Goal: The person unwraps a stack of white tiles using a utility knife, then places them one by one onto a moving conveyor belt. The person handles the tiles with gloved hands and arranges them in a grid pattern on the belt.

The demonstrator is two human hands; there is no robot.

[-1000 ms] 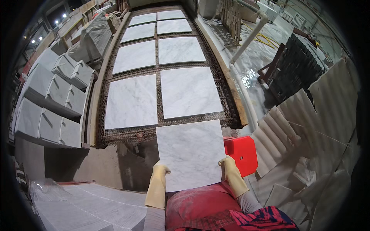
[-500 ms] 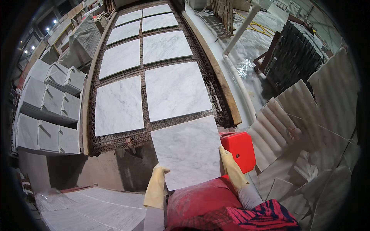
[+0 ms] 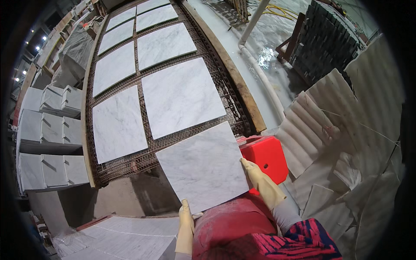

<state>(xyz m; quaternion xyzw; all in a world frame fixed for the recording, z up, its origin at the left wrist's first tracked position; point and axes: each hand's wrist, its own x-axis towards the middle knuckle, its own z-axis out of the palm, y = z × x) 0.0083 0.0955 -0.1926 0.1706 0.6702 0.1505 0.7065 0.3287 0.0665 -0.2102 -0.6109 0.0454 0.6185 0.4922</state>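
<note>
A square white marble tile [image 3: 203,167] with faint grey veins is held between my two hands, in front of a red apron [image 3: 232,219]. My left hand [image 3: 185,225], in a cream rubber glove, grips the tile's near left corner, thumb on top. On the opposite side, my gloved right hand [image 3: 262,184] closes on the right edge, its fingers partly hidden beneath. The tile's far edge reaches the near end of a metal mesh conveyor [image 3: 125,169]. Similar tiles lie on that mesh in two columns, the nearest being a right one [image 3: 182,97] and a left one [image 3: 119,123].
A red plastic box [image 3: 271,158] stands right of the held tile. Stacked tiles [image 3: 52,130] line the conveyor's left side, and more [image 3: 125,236] stand packed at lower left. Corrugated sheets [image 3: 320,125] lean at right, before a dark stack [image 3: 325,43]. A pipe [image 3: 264,82] runs alongside.
The held tile has turned, its near left corner swinging toward me. My left hand has shifted lower and rightward along it. The whole view has tilted, moving the conveyor leftward.
</note>
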